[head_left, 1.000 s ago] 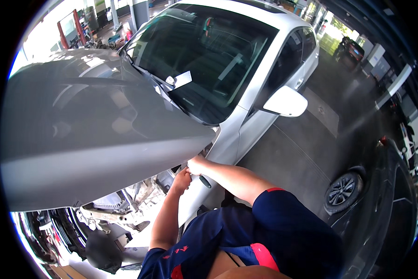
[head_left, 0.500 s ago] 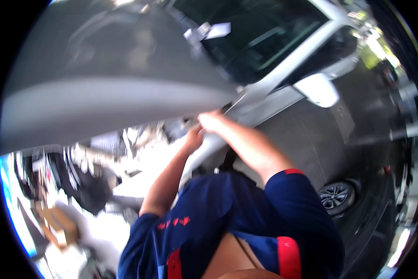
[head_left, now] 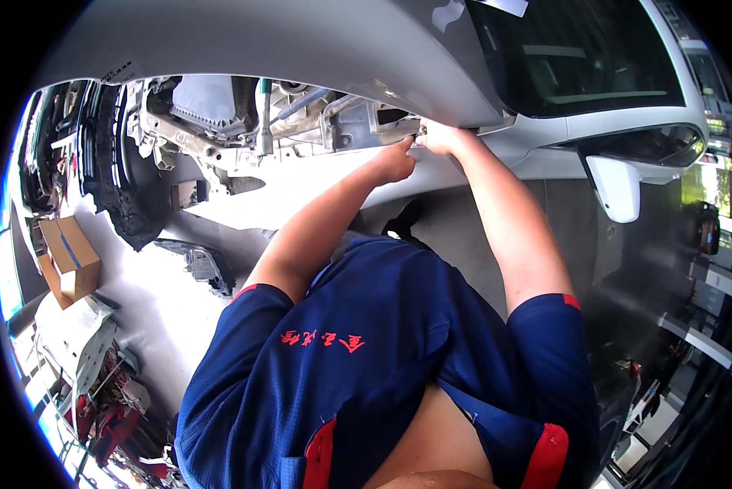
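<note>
While both our bare forearms stretch forward from the short sleeves of a navy-blue cloth shirt with red trim, our two hands come close together at the inner edge of the glossy white front fender, beneath the rim of the smooth grey metal hood. Our left hand is curled, its extended digit pointing toward the other hand, and we cannot tell whether its fingers grip anything. Our right hand has its fingers bent at the fender's edge, beside a small dark object lying between the two hands; it is too small to identify, and we cannot tell whether those fingers are clenched on it or only touching it. To the left of our hands, the hood overhangs an exposed bay of dull metal parts, where a slender upright piece with a green top stands. Farther left we see a ribbed black plastic grille section and, below it, an open brown cardboard box with a blue stripe. To our right, a white-shelled side mirror juts out below the dark glass windshield
</note>
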{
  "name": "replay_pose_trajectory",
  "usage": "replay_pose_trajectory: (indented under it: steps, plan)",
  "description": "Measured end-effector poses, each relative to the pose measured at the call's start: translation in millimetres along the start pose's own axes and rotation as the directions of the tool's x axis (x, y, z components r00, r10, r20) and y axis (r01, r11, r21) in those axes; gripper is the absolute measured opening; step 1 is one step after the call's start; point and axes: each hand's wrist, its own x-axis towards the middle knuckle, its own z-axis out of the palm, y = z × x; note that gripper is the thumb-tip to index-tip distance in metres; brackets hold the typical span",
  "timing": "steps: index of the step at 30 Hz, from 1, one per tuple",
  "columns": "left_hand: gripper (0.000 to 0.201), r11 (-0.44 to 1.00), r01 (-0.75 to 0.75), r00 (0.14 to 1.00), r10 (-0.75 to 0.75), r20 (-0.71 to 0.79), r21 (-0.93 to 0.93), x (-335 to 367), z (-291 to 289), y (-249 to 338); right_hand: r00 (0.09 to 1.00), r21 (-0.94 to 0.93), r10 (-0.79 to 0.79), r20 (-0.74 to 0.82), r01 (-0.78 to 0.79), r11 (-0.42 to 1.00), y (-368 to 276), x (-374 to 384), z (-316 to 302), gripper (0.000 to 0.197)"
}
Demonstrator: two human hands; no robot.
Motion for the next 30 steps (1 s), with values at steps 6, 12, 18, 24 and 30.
replay_pose_trajectory:
  steps: [6, 12, 18, 24, 30]
  plan:
    - [0.063, 0.974, 0.085, 0.99, -0.058, 0.13, -0.212, 1.5, -12.9, -2.3, 0.988, 0.303, 0.133, -0.082, -0.102, 0.948, 2.0, 2.6, 13.3, 0.03]
    - [0.069, 0.827, 0.218, 0.974, -0.151, 0.169, -0.519, -6.4, 6.9, 11.1, 0.924, 0.482, 0.236, -0.3, -0.066, 0.874, 15.8, 15.5, 37.5, 0.021]
    - [0.07, 0.742, 0.193, 0.981, -0.138, 0.135, -0.642, -5.9, 14.2, -1.1, 0.984, 0.089, 0.008, -0.177, 0.008, 0.996, -6.7, -8.5, 11.9, 0.031]
    - [0.067, 0.71, 0.246, 0.966, -0.126, 0.224, -0.66, -4.2, 9.9, -4.0, 0.988, -0.087, 0.035, -0.152, -0.048, 0.995, -14.3, -13.3, 12.0, 0.032]
    - [0.068, 0.678, 0.231, 0.97, -0.11, 0.215, -0.697, -1.5, 13.1, -10.1, 0.981, 0.098, 0.164, -0.102, -0.154, 0.983, -23.8, -9.3, 8.5, 0.027]
